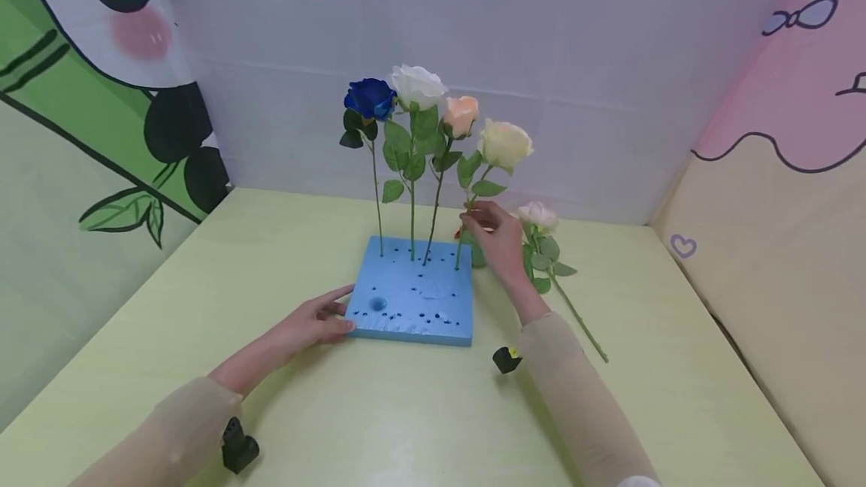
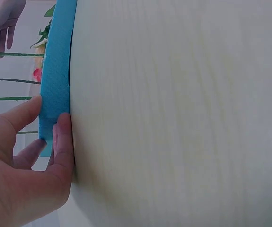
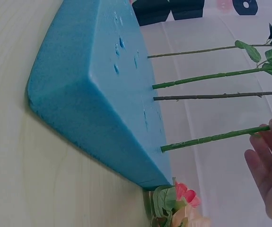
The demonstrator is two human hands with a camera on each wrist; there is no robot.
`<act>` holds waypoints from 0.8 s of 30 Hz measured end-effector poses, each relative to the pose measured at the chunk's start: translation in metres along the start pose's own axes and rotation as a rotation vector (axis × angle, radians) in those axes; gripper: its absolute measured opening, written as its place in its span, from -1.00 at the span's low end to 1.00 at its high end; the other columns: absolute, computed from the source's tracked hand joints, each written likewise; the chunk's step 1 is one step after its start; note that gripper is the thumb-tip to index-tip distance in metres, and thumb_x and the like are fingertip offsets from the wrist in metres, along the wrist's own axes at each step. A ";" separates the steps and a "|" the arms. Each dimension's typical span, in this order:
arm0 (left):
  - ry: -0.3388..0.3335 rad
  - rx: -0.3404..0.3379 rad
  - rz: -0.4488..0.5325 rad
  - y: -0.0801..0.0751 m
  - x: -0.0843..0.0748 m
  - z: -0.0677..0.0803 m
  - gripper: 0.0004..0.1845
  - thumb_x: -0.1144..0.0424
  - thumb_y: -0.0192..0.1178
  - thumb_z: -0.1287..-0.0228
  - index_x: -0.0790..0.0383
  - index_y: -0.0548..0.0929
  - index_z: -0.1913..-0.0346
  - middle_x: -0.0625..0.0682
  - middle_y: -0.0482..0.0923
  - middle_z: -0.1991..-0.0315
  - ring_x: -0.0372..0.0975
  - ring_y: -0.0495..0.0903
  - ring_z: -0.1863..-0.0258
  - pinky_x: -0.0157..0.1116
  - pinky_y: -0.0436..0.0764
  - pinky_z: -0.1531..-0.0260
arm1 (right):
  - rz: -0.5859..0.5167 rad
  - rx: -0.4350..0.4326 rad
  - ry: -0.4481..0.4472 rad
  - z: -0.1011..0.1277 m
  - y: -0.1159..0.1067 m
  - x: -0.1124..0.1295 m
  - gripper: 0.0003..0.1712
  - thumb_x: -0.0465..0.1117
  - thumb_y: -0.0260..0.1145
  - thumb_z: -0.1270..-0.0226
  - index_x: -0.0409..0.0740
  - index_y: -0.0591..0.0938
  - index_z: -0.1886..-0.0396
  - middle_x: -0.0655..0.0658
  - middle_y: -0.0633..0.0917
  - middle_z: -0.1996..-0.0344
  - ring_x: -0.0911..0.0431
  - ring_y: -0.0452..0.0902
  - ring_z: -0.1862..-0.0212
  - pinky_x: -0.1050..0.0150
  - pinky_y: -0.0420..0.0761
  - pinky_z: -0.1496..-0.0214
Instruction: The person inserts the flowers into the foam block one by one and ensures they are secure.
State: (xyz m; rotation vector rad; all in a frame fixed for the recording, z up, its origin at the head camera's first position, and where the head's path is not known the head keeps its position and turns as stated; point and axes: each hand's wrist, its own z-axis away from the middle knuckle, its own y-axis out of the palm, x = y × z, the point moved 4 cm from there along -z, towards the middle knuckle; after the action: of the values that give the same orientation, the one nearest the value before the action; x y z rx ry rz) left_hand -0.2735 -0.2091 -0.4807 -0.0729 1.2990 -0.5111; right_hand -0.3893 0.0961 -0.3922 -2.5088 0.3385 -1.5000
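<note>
A blue foam block (image 1: 416, 299) lies on the pale green table (image 1: 284, 412). Four roses stand in its far row: blue (image 1: 370, 98), white (image 1: 417, 86), peach (image 1: 461, 115) and cream (image 1: 504, 143). My right hand (image 1: 489, 235) is behind the block's far right corner, its relaxed fingertips (image 3: 263, 135) touching the cream rose's stem (image 3: 211, 139). My left hand (image 1: 318, 322) rests against the block's near left corner (image 2: 55, 109), thumb on top and fingers straight along its side.
A pink rose (image 1: 537, 215) lies on the table right of the block, its stem (image 1: 582, 322) pointing toward me. Something red and leafy (image 3: 185, 194) sits behind the block's far edge. Printed walls close in the back and both sides.
</note>
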 end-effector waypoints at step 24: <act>-0.009 -0.009 -0.012 0.000 0.001 -0.001 -0.19 0.12 0.28 -0.33 0.00 0.13 -0.56 0.27 0.32 -0.29 -0.05 0.51 -0.07 -0.26 0.69 -0.07 | 0.018 0.019 0.015 0.003 0.004 0.001 -0.71 -0.32 0.32 -0.34 -0.28 0.64 -0.03 -0.23 0.76 0.07 -0.04 0.71 0.02 0.25 0.73 0.00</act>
State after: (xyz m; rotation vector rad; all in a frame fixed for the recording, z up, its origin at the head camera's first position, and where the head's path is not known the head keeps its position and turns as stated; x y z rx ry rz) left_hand -0.2739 -0.2093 -0.4824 -0.0906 1.2928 -0.5150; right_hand -0.3870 0.0925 -0.3939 -2.4738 0.3467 -1.5091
